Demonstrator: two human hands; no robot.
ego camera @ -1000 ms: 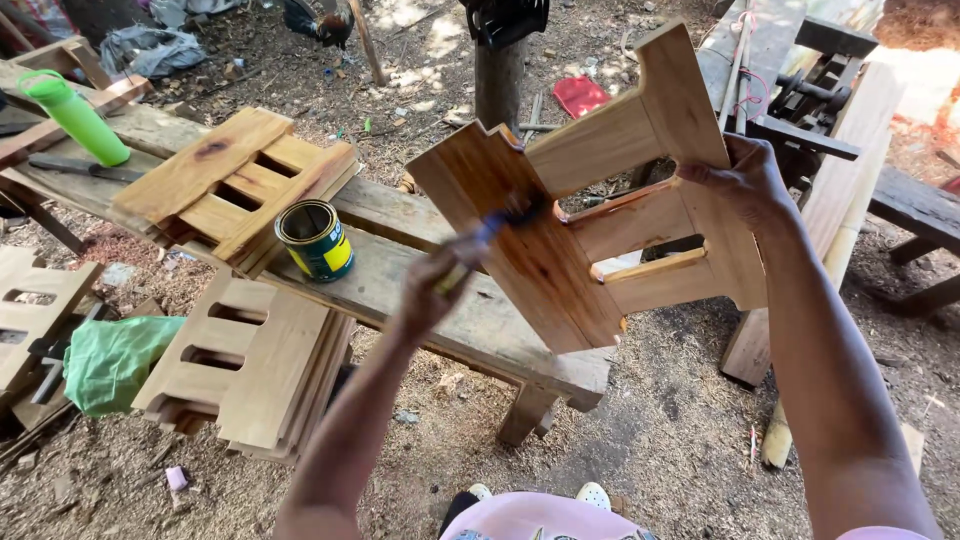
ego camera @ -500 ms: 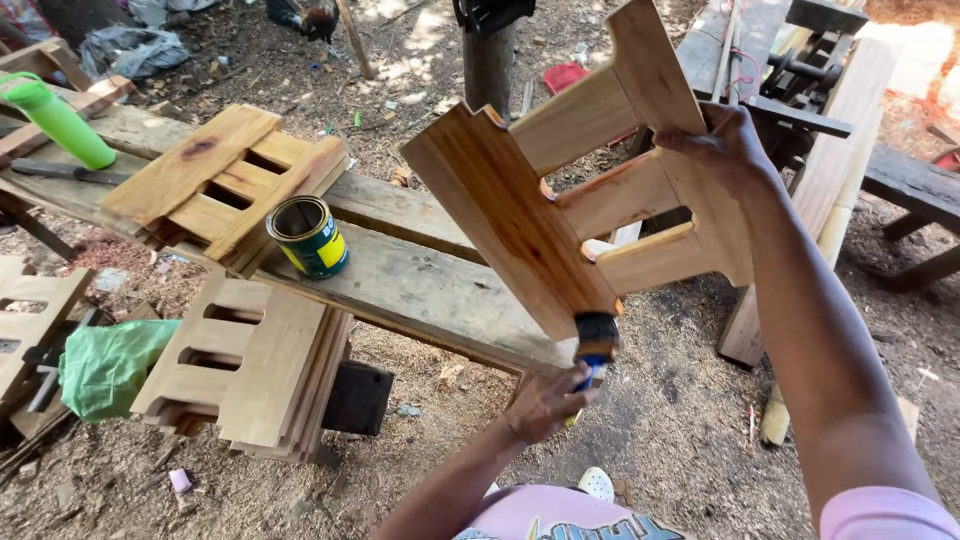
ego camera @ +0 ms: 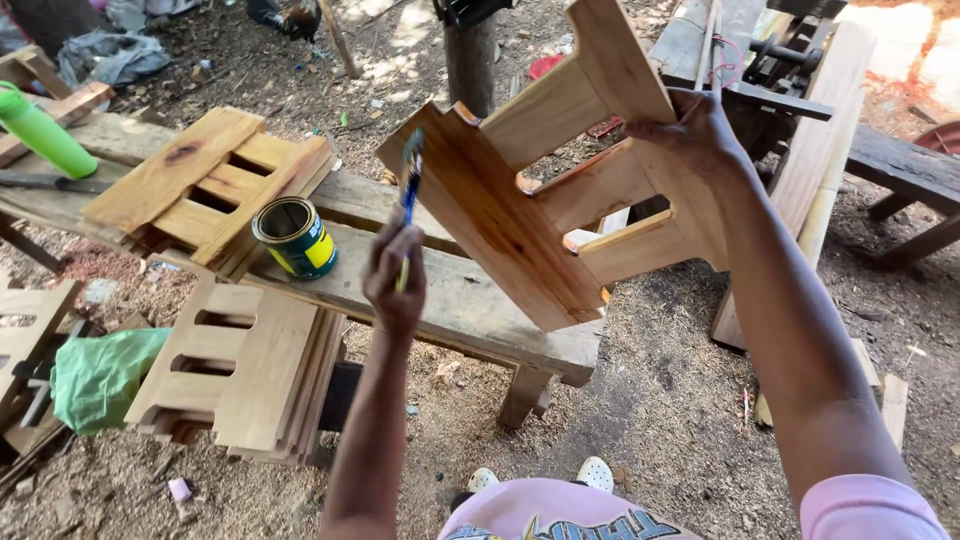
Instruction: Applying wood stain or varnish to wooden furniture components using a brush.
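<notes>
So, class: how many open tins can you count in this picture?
1. The tin stands on the bench, beside a stack of wooden frames. Others may be hidden behind the stacks.

I see open round tin point(ego camera: 293, 236) on wooden bench point(ego camera: 450, 300), between two stacks of slatted panels: dark green wall, yellow label patch facing me. Green plastic bag point(ego camera: 98, 377) lies crumpled on ground, lower left. No signs, no screens.

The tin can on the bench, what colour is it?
The tin can is green with a yellow label, seen in the head view.
</notes>
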